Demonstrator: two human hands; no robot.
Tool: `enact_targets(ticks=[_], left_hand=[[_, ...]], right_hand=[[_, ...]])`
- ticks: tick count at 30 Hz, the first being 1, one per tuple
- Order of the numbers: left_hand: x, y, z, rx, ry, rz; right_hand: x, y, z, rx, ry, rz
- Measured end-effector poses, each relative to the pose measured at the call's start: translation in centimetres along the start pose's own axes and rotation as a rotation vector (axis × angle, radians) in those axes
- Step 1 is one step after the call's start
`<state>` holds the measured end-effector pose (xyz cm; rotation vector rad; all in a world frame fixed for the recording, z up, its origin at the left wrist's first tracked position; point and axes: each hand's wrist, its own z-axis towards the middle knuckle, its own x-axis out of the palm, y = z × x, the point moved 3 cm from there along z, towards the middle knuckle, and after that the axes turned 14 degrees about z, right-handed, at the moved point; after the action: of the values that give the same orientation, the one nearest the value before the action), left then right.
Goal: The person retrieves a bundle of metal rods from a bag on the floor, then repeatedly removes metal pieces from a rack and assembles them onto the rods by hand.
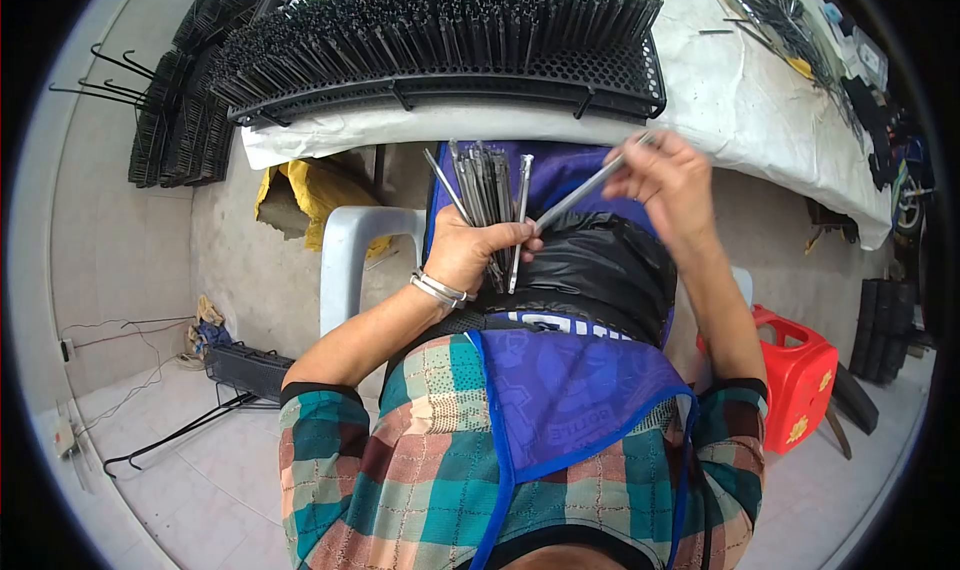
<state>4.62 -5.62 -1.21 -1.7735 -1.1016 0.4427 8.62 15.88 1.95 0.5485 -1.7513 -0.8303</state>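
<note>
White tabletop point(722, 110), rods point(485, 185) clasped in left hand point(465, 254), one rod point(592, 187) — pinched in right hand point(672, 182)

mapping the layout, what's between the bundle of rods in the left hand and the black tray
In the head view, a strip of white sheet shows between the bundle of rods and the black tray.

Only lettering is on the purple apron point(600, 360): faint print point(575, 398) mid-bib, too weak to read for sure; white block letters point(570, 325) just past the bib's folded edge, part-covered, word illegible
</note>
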Motion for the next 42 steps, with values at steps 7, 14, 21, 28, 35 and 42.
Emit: enact_targets(ticks=[7,14,21,28,35,42], left_hand=[[0.2,0.8,0.1,-0.106,0.007,-0.092],[0.2,0.8,0.3,-0.131,0.034,-0.085],[0.0,1.1,0.5,-0.132,0.043,-0.091],[-0.1,1.3,0.6,-0.151,0.044,-0.094],[-0.2,1.3,0.7,-0.161,0.041,-0.088],[-0.2,1.3,0.7,-0.172,0.033,-0.092]], right_hand=[[-4.5,4.1,9.3,-0.304,-0.173,0.246],[-4.0,4.7,10.2,-0.562,-0.133,-0.044],[-2.9,5.1,10.4,-0.620,-0.008,-0.037],[-1.6,6.0,9.7,-0.724,0.005,-0.175],[1.2,5.7,9.3,-0.789,0.161,-0.473],[2.6,5.7,10.1,-0.712,0.250,-0.659]])
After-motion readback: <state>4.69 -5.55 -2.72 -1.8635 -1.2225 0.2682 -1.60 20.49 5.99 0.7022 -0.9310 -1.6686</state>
